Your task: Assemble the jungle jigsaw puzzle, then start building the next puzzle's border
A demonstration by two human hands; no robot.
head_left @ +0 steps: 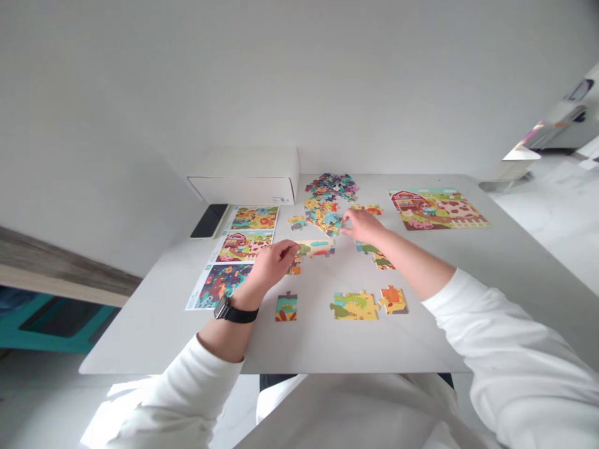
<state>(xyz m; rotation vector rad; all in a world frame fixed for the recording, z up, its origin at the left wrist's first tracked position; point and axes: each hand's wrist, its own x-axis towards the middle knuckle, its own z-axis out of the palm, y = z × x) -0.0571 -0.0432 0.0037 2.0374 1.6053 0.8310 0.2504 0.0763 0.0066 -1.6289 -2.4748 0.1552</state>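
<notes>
While the right hand (364, 226) is at the pile (322, 212) on the bench (309, 349), the left hand (275, 260) by joined pieces (322, 248), sorting seems underway; a sure pinch is needed next. Whether either's fingers grasp anything, I cannot tell.

nothing legible; the print (281, 199) on the white box (234, 189) is too small.

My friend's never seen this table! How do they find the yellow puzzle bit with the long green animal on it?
Start at the near edge of the white table. Beyond it, in the nearest row of three, find the middle puzzle chunk. It's wider than the greenish piece on its left and the orange piece on its right.
</notes>
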